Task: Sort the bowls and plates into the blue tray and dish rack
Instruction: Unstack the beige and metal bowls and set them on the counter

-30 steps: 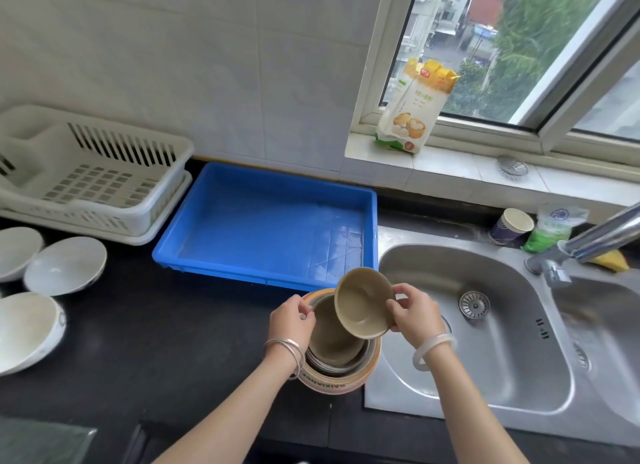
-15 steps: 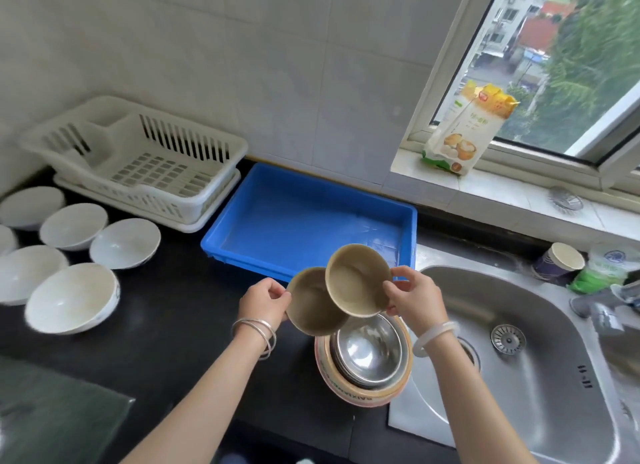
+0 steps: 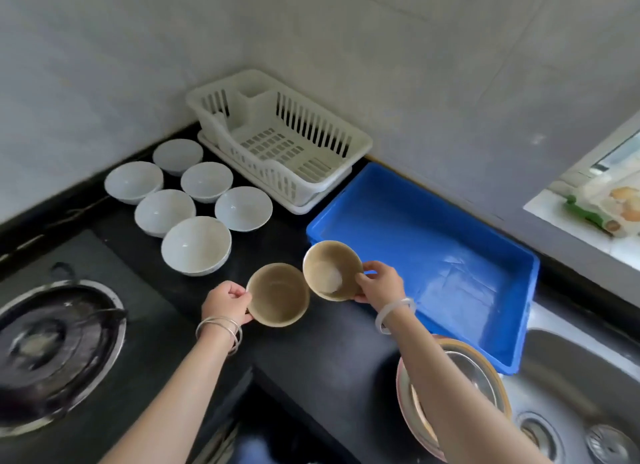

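Note:
My left hand grips a tan bowl by its left rim, above the black counter. My right hand holds a second tan bowl by its right rim, tilted, over the near left corner of the blue tray. The two bowls nearly touch. The tray has nothing in it. The white dish rack stands behind it to the left, also with nothing in it. Several white bowls sit on the counter left of the rack. A stack with a steel bowl lies under my right forearm.
A gas burner is at the lower left. The steel sink lies at the lower right, past the tray. A tiled wall stands behind the rack and tray. A food packet lies on the window sill at the right.
Both hands lifted the tan bowls off the stack and carried them left, apart from each other. The view swung left, so the burner and more white bowls came into sight.

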Action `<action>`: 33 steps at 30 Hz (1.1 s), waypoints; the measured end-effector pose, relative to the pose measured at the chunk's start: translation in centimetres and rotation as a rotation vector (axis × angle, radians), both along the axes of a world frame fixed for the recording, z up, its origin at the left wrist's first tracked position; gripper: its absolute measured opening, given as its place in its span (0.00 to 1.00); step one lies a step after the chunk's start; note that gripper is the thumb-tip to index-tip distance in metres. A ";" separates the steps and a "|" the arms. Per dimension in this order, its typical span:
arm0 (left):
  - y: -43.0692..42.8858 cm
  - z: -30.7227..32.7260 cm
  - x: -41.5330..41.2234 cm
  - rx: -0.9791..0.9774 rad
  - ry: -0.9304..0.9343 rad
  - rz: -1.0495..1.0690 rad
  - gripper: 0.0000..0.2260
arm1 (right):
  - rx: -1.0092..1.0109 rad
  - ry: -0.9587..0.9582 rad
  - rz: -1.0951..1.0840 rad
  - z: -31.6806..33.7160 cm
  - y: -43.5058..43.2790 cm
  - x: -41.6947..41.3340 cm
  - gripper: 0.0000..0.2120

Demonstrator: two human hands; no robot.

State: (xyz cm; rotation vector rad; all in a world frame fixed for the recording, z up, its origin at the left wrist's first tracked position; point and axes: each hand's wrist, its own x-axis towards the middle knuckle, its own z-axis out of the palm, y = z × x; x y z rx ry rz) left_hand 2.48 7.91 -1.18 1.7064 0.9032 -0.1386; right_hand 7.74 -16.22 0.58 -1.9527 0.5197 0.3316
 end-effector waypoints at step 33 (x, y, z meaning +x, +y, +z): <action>6.1 -4.8 1.3 -0.031 0.059 0.230 0.04 | 0.147 0.255 -0.071 -5.0 12.5 6.9 0.16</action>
